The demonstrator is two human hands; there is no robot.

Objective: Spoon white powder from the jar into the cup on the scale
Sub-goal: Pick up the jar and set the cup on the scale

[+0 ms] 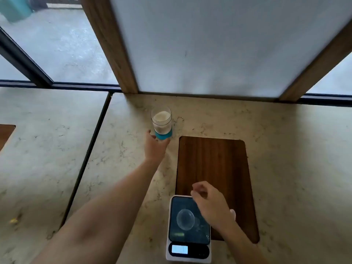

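A clear jar [161, 121] with a blue base holds white powder and stands on the marble counter, behind and left of the wooden board. My left hand [155, 147] reaches out to it, thumb and fingers closed around the blue base. A small clear cup [185, 220] sits on the dark platform of the white scale [188, 250], whose display is lit. My right hand [211, 204] hovers over the scale's right side with fingers pinched together. A small white piece, apparently the spoon [232, 213], sticks out past the hand; the rest is hidden.
A dark wooden board [215, 164] is set into the counter behind and right of the scale. A dark seam [89, 155] divides the counter on the left. A frosted panel with wooden frame [114, 54] rises at the back edge.
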